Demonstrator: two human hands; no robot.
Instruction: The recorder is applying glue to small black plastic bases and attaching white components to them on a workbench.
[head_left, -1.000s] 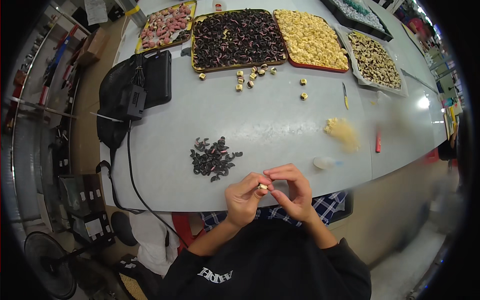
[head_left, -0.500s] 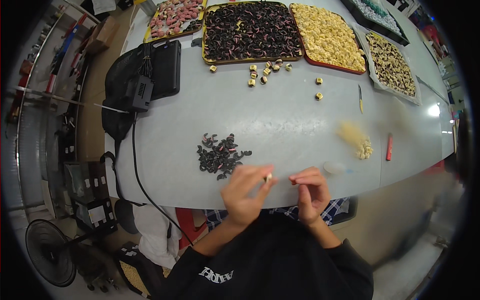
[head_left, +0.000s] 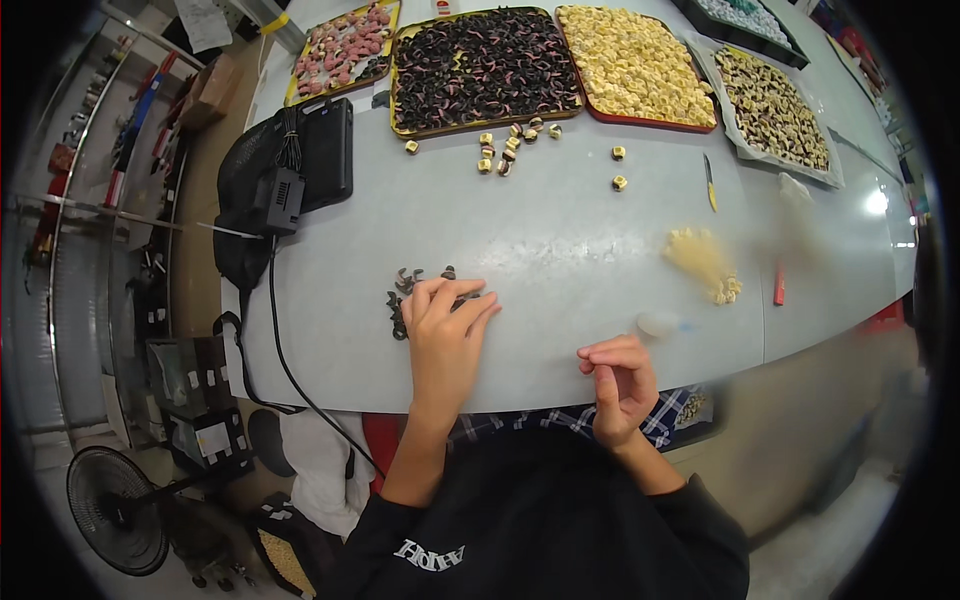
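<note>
My left hand point(head_left: 443, 325) reaches over a pile of small black curved pieces point(head_left: 396, 316) at the left of the table. Its fingers are stretched out and slightly spread; part of the pile is hidden under them. Close to the table's front edge, my right hand point(head_left: 624, 385) is raised with curled fingers bent toward the thumb. Whatever sits between those fingertips is too small to make out. A small heap of pale pieces point(head_left: 728, 290) lies right of my right hand, beside a blurred yellow patch point(head_left: 693, 254).
Across the back stand a tray of black pieces point(head_left: 485, 70), a tray of yellow pieces point(head_left: 635, 65), a pink-filled tray point(head_left: 345, 45) and a two-coloured one point(head_left: 775, 110). Several small yellow-and-dark cubes point(head_left: 487, 153), a knife point(head_left: 710, 185), a red stick point(head_left: 779, 285) and a black cable point(head_left: 275, 320) lie about.
My left hand has moved left and away from me onto the black pile; the small pale piece at its fingertips no longer shows there. My right hand has hardly moved.
</note>
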